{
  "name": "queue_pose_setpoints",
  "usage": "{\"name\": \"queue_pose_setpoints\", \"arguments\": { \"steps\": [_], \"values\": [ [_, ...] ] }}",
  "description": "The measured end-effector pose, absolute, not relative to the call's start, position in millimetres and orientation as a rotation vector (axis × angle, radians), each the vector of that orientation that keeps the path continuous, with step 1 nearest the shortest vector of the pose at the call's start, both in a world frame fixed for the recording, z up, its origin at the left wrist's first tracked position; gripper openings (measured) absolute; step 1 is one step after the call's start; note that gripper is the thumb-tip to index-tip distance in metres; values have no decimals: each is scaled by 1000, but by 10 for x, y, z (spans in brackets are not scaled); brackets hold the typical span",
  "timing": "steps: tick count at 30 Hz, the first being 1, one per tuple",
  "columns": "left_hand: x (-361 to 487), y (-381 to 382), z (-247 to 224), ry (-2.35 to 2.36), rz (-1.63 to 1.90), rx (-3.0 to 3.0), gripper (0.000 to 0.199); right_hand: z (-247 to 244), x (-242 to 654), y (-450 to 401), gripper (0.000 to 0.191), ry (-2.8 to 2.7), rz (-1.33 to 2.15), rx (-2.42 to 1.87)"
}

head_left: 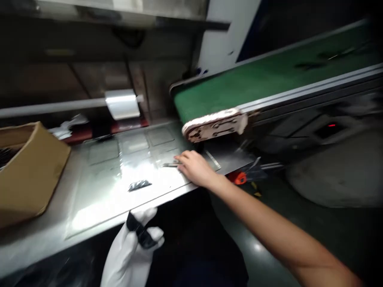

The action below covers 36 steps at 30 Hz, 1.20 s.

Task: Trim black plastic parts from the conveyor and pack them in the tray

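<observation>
My left hand [128,251], in a white glove, is closed on a small black curved part [140,233] with a glossy end, just off the table's front edge. My bare right hand [196,167] reaches across to the right side of the table. Its fingers are closed at one end of a thin metal tool [170,164], which points left; blur hides whether this is tweezers or a blade. Between the two hands, a small dark piece with shiny patches [139,185] lies on the clear sheet [98,199] covering the tabletop.
At the left stands an open cardboard box [36,171] with dark items inside. A roll of film [122,104] hangs on a rod behind the table. To the right runs a green conveyor belt [239,85], its end bracket [215,125] near my right hand. An orange object [239,178] sits below.
</observation>
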State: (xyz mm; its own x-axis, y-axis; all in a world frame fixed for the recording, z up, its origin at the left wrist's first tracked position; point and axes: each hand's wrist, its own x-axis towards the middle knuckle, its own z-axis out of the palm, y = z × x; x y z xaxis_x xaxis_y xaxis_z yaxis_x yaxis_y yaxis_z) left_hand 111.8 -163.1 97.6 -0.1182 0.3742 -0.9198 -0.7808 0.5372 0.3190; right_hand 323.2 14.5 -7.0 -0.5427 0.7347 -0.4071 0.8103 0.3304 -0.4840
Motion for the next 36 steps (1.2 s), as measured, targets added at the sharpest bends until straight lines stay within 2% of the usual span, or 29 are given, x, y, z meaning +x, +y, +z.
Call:
{"name": "queue_pose_setpoints", "arguments": {
  "steps": [5, 7, 10, 13, 18, 24, 36],
  "values": [
    [1039, -1702, 903, 1120, 1225, -273, 30, -74, 3089, 127, 30, 2433, -1155, 1385],
    [1008, -1751, 884, 1118, 1243, -280, 31, 105, 3067, 79, 32, 2415, -1380, 1338],
    [1008, -1802, 867, 1146, 1269, -292, 29, 441, 2977, -64, 34, 2279, -1867, 1044],
    [1040, -1826, 848, 1117, 1260, -314, 31, 652, 2838, -230, 31, 2135, -2063, 822],
    [1083, -1890, 800, 1051, 1217, -313, 32, 684, 2744, -390, 20, 2045, -2039, 786],
    [1110, -1986, 785, 998, 1162, -365, 33, 635, 2733, -483, 28, 2015, -2133, 740],
    [1001, -2085, 797, 980, 1105, -325, 32, 640, 2675, -594, 28, 2253, -1963, 722]
  ]
}}
